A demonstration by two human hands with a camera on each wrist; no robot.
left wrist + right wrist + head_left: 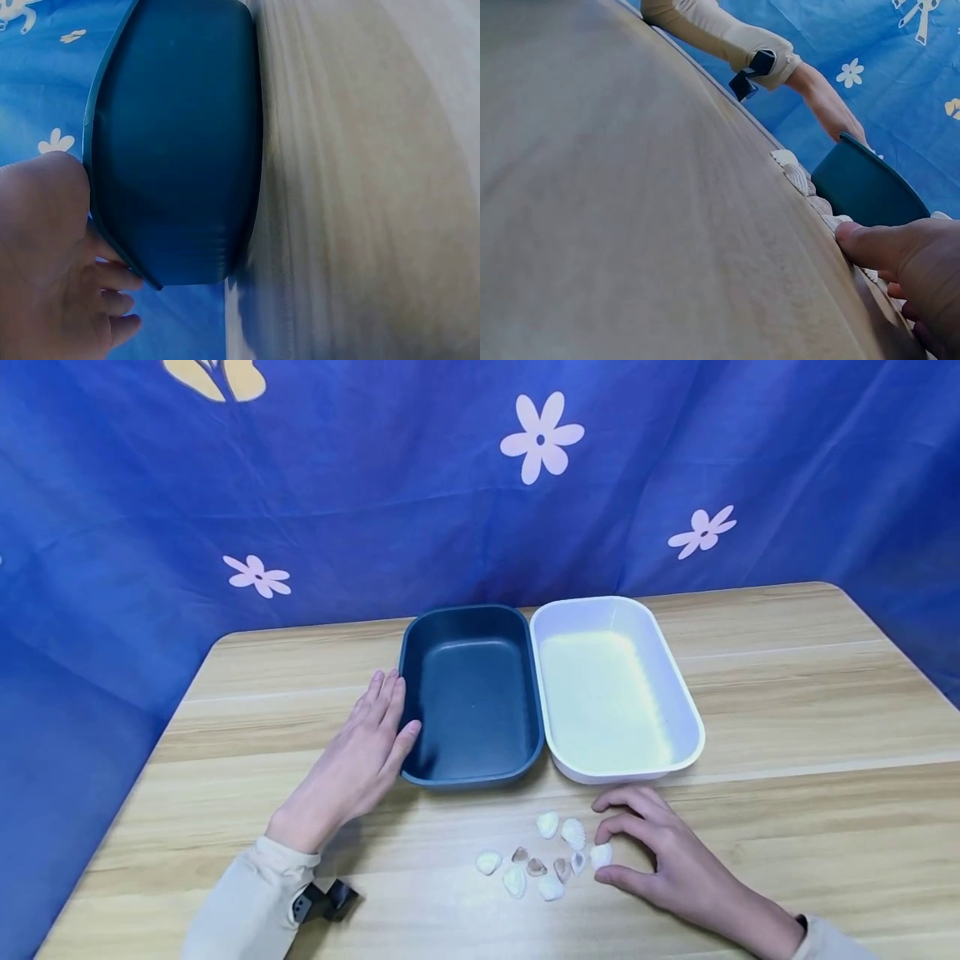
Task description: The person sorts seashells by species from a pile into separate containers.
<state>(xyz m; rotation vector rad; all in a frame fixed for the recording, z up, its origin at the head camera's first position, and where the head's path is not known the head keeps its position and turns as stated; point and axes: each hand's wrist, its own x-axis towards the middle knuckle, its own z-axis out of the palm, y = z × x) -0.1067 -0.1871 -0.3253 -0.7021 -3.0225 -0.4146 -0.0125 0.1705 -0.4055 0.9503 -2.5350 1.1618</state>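
At the left, a beige sleeve with a black device at its cuff leads to the left hand; its fingers lie straight and close together, the thumb a little apart, and they rest along the left rim of the dark tray, gripping nothing; the tray's long axis runs away from the person, toward the blue curtain. Nearer the person than this tray, on the bare wood of the worktop, lies a loose cluster of shells, some white, some brown; its leftmost white shell sits well apart from both hands, and a brown shell lies nearer the right one. Next along comes the white tray, just beside the dark one, with its long axis also running away and leaning slightly; at the right end of the cluster is the pinched shell, a white one, on the near side of the white tray and roughly in line with it, while the dark tray lies beyond and to the left. Farthest right, the right hand comes in from the near right; thumb and forefinger curl round that shell, which lies leftward of the palm; how firmly they press, I cannot tell; the shell's own long axis is too small to read; the right hand is plainly the nearer to the whole cluster.
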